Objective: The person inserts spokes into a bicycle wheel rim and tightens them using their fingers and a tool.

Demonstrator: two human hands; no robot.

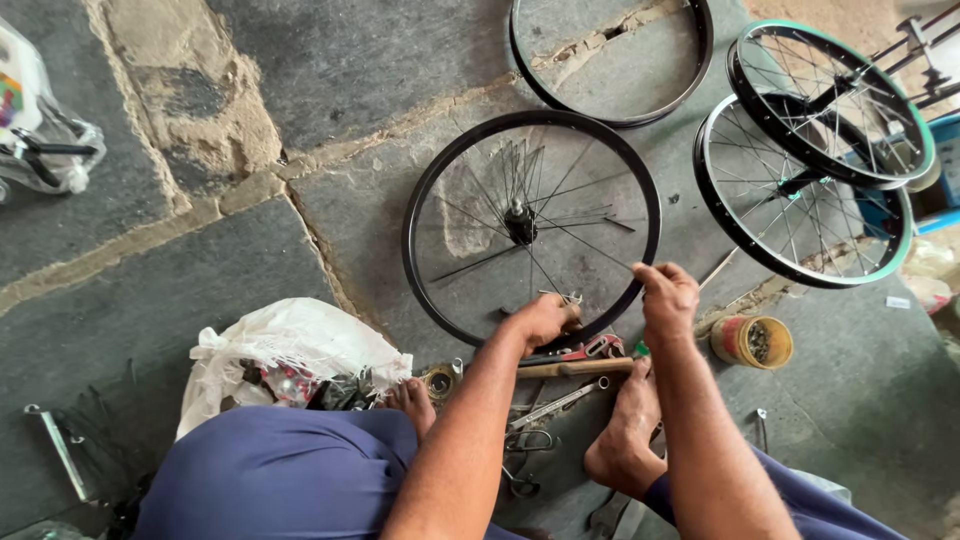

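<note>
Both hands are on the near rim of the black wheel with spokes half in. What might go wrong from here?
1. The loose spokes fanning from the hub could tangle or slip out if the black wheel shifts.
2. The tools lying by the bare foot could jab it.
3. The small tin beside the right hand looks easy to knock over; the left hand seems clear.

black spoked wheel rim (640,215), flat on stone

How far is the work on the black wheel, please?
Partly laced: the black wheel has some spokes from hub to rim, with wide gaps left. The left hand and right hand work at its near rim. Two spoked wheels lie finished beside; one bare rim waits.
</note>
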